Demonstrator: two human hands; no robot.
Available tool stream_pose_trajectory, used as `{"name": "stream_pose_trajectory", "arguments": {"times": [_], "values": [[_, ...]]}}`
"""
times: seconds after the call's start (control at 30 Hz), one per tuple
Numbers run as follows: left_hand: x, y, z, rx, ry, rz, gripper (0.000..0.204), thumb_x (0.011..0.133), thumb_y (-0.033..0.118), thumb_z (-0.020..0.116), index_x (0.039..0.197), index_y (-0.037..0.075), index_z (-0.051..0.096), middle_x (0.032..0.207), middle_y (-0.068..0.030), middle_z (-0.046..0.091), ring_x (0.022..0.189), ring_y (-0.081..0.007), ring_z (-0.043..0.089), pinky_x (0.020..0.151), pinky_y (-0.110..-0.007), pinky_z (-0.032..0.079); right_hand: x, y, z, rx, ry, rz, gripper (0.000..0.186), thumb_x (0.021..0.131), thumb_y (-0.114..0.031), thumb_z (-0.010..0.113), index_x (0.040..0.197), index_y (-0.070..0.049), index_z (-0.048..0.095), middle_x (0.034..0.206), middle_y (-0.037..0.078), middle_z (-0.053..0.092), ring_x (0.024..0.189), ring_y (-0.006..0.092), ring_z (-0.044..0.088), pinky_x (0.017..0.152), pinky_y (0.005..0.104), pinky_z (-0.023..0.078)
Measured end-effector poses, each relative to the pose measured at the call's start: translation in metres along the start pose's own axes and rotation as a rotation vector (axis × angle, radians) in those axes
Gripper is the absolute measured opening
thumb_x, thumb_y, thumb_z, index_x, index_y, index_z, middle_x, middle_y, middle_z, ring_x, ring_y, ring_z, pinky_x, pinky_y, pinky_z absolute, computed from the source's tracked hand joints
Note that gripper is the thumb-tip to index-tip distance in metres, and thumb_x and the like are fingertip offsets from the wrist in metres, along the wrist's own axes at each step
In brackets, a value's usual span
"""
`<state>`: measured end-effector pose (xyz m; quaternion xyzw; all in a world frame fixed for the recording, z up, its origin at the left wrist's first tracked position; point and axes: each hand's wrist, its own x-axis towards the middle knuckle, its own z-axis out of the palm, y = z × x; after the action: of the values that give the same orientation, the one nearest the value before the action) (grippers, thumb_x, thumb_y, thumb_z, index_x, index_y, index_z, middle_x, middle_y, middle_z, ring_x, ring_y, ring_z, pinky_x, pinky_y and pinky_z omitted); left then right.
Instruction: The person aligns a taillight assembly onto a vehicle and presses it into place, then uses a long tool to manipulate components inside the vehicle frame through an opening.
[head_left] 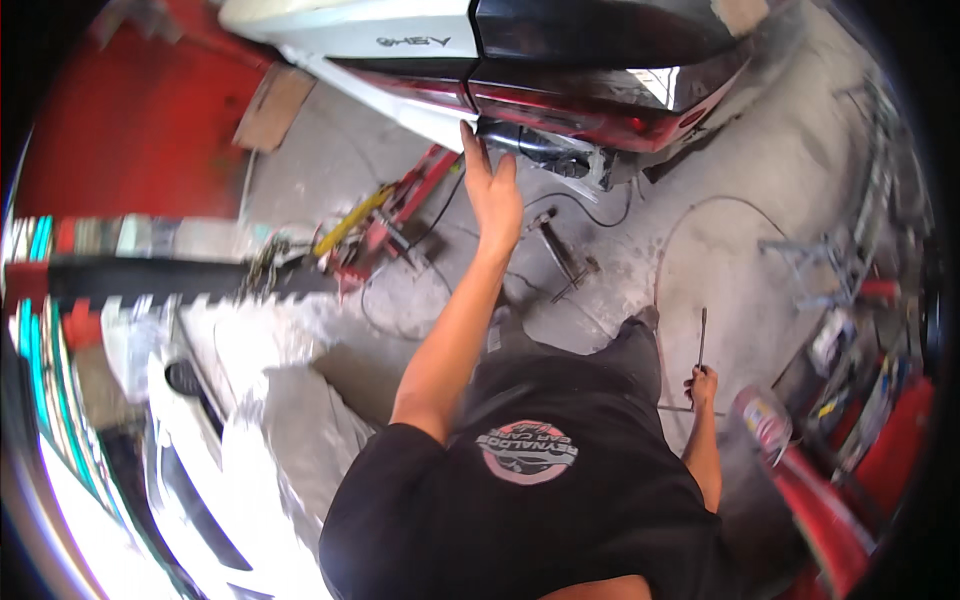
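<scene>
My left hand (490,185) reaches up to the back of a white-and-black vehicle (600,35), fingers stretched apart, fingertips at or just below the seam beside the red tail light strip (560,100); whether they touch it I cannot tell. Under that corner is an exposed dark part with metal brackets (560,145). Lower at the right, my right hand (702,385) is closed around a long, thin dark rod tool (704,335), held upright in the picture.
A red-and-yellow jack-like rig (355,222) with chains lies left of centre. A metal tool (550,245) and hoses lie on the concrete floor (720,260). Red panel (120,130), cardboard (265,110) and white body parts (185,450) are left; metal stands (820,275) and red equipment (800,480) are right.
</scene>
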<state>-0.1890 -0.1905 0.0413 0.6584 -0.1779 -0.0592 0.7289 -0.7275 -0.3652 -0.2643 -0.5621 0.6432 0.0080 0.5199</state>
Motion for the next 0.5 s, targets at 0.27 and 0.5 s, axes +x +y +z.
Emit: {"name": "stream_pose_trajectory", "arguments": {"times": [0.27, 0.5], "values": [[0.016, 0.010, 0.056, -0.176, 0.230, -0.056, 0.084, 0.082, -0.012, 0.046, 0.161, 0.001, 0.022, 0.156, -0.0141, 0.042, 0.134, -0.0246, 0.048, 0.107, -0.030, 0.039, 0.094, -0.018, -0.148, -0.093, -0.184, 0.070, 0.021, 0.101, -0.015, 0.053, 0.115, 0.000, 0.058, 0.062, 0.013, 0.062, 0.037, 0.0196, 0.051, 0.032, 0.0334, 0.035], [0.007, 0.027, 0.075, -0.141, 0.311, -0.004, 0.084, 0.080, -0.013, 0.047, 0.160, 0.002, 0.026, 0.146, -0.0144, 0.050, 0.123, -0.0212, 0.054, 0.095, -0.027, 0.045, 0.135, -0.032, -0.163, -0.108, -0.161, 0.094, 0.027, 0.102, -0.016, 0.052, 0.125, -0.002, 0.058, 0.063, 0.012, 0.063, 0.040, 0.0196, 0.053, 0.034, 0.0340, 0.038]]}}
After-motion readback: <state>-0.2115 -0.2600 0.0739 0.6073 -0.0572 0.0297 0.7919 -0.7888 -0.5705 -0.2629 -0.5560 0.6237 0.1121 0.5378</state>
